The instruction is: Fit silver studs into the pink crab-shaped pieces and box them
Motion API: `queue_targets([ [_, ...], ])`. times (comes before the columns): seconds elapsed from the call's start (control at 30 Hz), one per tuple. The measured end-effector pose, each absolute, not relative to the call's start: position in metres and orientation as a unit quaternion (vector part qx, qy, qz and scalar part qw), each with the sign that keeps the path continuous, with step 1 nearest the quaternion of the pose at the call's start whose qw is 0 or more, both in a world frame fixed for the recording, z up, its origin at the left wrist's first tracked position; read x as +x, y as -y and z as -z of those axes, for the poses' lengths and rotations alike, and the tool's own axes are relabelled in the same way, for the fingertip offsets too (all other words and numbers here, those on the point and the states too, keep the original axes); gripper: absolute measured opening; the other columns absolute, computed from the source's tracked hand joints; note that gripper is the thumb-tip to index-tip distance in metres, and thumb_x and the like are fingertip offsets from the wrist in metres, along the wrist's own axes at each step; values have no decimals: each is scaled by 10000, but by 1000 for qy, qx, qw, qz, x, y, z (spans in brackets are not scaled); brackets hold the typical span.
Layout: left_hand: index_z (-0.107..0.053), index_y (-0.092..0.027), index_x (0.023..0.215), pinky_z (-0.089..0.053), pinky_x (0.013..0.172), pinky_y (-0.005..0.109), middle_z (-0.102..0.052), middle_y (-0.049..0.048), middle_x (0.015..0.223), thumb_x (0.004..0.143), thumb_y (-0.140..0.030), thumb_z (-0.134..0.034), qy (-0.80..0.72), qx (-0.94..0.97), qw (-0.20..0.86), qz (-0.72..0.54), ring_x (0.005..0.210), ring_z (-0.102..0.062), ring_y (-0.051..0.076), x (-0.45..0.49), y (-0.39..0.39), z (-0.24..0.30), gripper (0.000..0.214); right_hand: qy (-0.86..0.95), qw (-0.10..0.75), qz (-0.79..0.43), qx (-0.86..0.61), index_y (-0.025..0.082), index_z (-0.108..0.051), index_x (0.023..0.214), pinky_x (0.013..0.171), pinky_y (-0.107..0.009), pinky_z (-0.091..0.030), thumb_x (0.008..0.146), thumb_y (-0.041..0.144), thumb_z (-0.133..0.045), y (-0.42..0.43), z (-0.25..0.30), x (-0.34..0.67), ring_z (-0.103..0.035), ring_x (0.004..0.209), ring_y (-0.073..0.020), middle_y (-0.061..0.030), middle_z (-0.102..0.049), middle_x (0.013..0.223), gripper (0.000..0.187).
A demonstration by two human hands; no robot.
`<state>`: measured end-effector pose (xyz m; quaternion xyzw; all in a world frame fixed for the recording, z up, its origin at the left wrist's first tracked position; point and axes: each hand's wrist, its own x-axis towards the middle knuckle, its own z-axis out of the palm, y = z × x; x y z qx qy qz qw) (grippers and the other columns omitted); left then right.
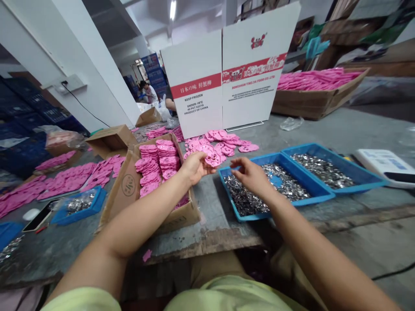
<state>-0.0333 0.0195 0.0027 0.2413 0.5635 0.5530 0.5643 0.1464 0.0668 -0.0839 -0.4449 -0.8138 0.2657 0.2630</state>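
My left hand (195,167) pinches a flat pink piece with cut-out holes (213,158), held above the table between an open cardboard box and a blue tray. Over the left end of that blue tray (232,199), full of small shiny metal parts (244,198), is my right hand (252,176). Its fingers are curled together; whatever is between them is too small to make out. The cardboard box (123,190) to the left holds stacks of similar pink pieces (149,166). More loose pink pieces (223,137) lie beyond my left hand.
A second blue tray (359,185) of metal parts adjoins the first, with a white device (385,162) beside it. A white printed carton panel (249,82) stands behind. Pink pieces fill another box (301,103). A phone (40,216) lies left; a person (149,93) is far back.
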Motion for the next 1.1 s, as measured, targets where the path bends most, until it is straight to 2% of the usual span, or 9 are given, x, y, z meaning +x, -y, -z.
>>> queue_targets([
  [0.1,-512,-181,717,-506,482,241,-582,10,546,933,-126,-474,-549,233,575,-560,456,-598,145,-33,-16,-8,226,868,39,-155,-470,115,-755,1194,948,-356,-546,932,125,-580,-60,91,142,-744,1118,-284,-209,-767,1250,315],
  [0.17,-549,-170,746,-500,479,230,-618,12,573,929,-143,-527,-536,236,581,-565,460,-601,135,-30,-11,-11,186,884,-38,-129,-447,103,-792,1113,929,-333,-538,908,55,-547,-55,94,138,-747,1154,-304,-227,-775,1216,323],
  [0.27,-602,-140,796,-530,517,243,-681,45,635,905,-113,-577,-525,244,593,-559,500,-651,151,-25,-5,-13,114,886,-42,-127,-444,109,-797,1113,923,-319,-535,929,34,-489,-51,95,135,-750,1175,-303,-225,-781,1217,367],
  [0.37,-578,-135,775,-582,594,288,-699,67,650,883,-43,-538,-519,252,601,-553,520,-690,174,-21,-1,-11,147,883,-43,-127,-450,103,-780,1152,918,-323,-538,967,61,-453,-52,94,138,-755,1179,-309,-226,-782,1224,378],
  [0.5,-587,-127,826,-538,502,272,-742,88,706,876,-29,-500,-528,271,589,-548,469,-663,169,-21,0,-8,140,875,-42,-129,-465,104,-739,1245,898,-337,-546,999,88,-427,-54,91,143,-762,1176,-317,-237,-771,1252,397],
  [0.63,-598,-116,887,-493,441,246,-775,120,758,895,-42,-480,-540,280,584,-537,457,-640,154,-22,0,-5,139,876,-60,-138,-459,111,-770,1173,888,-331,-549,958,52,-465,-51,88,142,-760,1186,-318,-226,-777,1250,379],
  [0.73,-603,-108,924,-493,441,240,-771,121,734,927,-37,-452,-553,288,588,-515,462,-643,155,-21,0,-4,167,875,-66,-141,-459,111,-780,1135,895,-333,-544,947,37,-457,-49,87,141,-756,1199,-320,-219,-788,1227,381],
  [0.93,-612,-91,989,-519,465,255,-756,117,690,944,-36,-456,-563,285,592,-501,474,-656,172,-22,0,0,172,860,-40,-142,-488,139,-716,1245,848,-349,-531,1030,162,-417,-51,86,144,-774,1142,-326,-213,-788,1219,369],
  [1.1,-623,-74,1086,-532,491,257,-759,116,698,954,-46,-462,-567,282,591,-500,483,-662,173,-24,-1,2,209,857,-28,-145,-494,159,-712,1221,855,-337,-514,1041,166,-397,-52,86,146,-768,1142,-304,-176,-789,1220,363],
])
